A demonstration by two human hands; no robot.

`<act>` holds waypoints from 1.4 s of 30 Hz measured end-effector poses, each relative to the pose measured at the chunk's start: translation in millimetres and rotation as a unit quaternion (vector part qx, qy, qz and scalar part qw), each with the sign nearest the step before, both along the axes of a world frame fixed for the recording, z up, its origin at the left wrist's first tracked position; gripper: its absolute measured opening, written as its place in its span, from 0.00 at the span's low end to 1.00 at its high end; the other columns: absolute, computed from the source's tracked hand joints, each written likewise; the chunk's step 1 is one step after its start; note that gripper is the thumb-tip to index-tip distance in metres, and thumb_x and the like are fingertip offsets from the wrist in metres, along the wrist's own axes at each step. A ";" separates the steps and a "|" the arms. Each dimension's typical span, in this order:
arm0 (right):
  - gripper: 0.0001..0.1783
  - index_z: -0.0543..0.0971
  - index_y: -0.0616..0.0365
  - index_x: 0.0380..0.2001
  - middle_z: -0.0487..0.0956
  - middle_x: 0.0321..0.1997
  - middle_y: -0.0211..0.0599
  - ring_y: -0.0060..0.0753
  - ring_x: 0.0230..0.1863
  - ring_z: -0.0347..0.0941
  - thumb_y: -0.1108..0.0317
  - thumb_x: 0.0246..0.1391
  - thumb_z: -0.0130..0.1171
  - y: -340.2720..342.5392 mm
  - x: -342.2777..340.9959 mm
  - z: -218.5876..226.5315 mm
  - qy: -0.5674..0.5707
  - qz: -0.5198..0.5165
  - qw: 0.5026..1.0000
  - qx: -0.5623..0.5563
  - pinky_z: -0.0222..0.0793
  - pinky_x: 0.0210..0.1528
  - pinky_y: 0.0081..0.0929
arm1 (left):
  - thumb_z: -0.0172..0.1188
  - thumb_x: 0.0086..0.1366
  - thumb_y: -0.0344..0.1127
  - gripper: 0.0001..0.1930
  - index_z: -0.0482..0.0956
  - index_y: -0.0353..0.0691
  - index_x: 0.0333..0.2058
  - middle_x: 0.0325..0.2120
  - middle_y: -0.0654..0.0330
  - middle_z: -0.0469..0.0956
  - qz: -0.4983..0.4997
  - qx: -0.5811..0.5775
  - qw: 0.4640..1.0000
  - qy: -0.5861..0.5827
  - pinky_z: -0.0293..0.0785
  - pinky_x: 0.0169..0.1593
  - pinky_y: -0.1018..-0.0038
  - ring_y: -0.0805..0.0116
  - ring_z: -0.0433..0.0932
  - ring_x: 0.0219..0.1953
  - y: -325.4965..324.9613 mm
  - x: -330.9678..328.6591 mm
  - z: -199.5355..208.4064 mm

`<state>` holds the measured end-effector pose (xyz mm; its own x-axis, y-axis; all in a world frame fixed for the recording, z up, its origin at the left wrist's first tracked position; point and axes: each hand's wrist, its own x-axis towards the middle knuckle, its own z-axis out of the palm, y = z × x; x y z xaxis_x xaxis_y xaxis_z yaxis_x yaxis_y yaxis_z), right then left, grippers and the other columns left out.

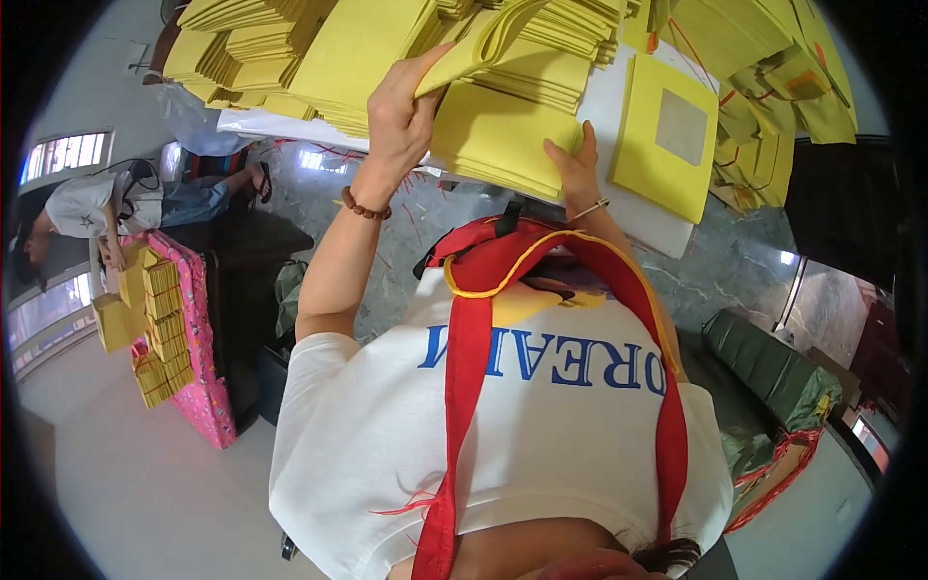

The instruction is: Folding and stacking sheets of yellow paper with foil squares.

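Note:
My left hand (401, 121), with a beaded bracelet at the wrist, is closed on the near left edge of a curled sheaf of yellow paper sheets (488, 43). The sheaf bends up and over toward the right. Below it lies a flat stack of yellow sheets (512, 135) at the table's near edge. Against the right side of this stack rests my right hand (577, 169), thumb and fingers apart; some of its fingers are hidden. Farther right, a separate yellow pile (667, 135) has a silver-grey square on top.
Thick yellow stacks (358, 53) fill the white table's (657, 227) far left. Red-tied yellow bundles (764, 135) stand at the right. A person (97, 208) handles yellow bundles (164, 329) on a pink-covered table (217, 406). Green wrapped packs (768, 372) lie at the lower right.

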<state>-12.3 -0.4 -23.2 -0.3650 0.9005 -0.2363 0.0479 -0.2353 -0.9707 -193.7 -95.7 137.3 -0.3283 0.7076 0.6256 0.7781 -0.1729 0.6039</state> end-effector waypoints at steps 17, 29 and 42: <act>0.36 0.57 0.68 0.53 0.67 0.46 0.45 0.33 0.45 0.66 0.74 0.38 0.57 11.2 4.4 24.1 0.064 0.082 0.994 -0.039 0.67 0.43 0.27 | 0.51 0.44 0.25 0.23 0.70 0.42 0.44 0.39 0.59 0.73 -0.099 -0.085 0.943 0.305 0.64 0.41 0.71 0.64 0.71 0.40 -15.4 12.3 -52.7; 0.33 0.54 0.55 0.57 0.68 0.49 0.39 0.28 0.45 0.67 0.72 0.46 0.50 7.7 15.7 40.3 0.058 0.049 0.986 -0.148 0.62 0.47 0.23 | 0.56 0.46 0.33 0.25 0.68 0.43 0.47 0.40 0.60 0.70 -0.168 -0.209 0.920 0.287 0.62 0.43 0.69 0.63 0.67 0.42 -8.9 14.4 -58.2; 0.33 0.58 0.67 0.53 0.64 0.52 0.49 0.39 0.51 0.62 0.63 0.45 0.55 17.2 1.2 -19.3 -0.001 0.007 0.999 0.045 0.57 0.53 0.28 | 0.54 0.50 0.51 0.33 0.60 0.40 0.52 0.48 0.53 0.62 -0.188 -0.238 0.906 0.295 0.54 0.51 0.62 0.55 0.59 0.50 -10.5 19.9 -77.5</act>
<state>-11.1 16.8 -42.5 -0.3779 0.9126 -0.1558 0.0533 -0.1466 -0.9878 -173.8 -106.2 59.8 0.2852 0.9356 0.2082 0.9297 -0.3228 0.1775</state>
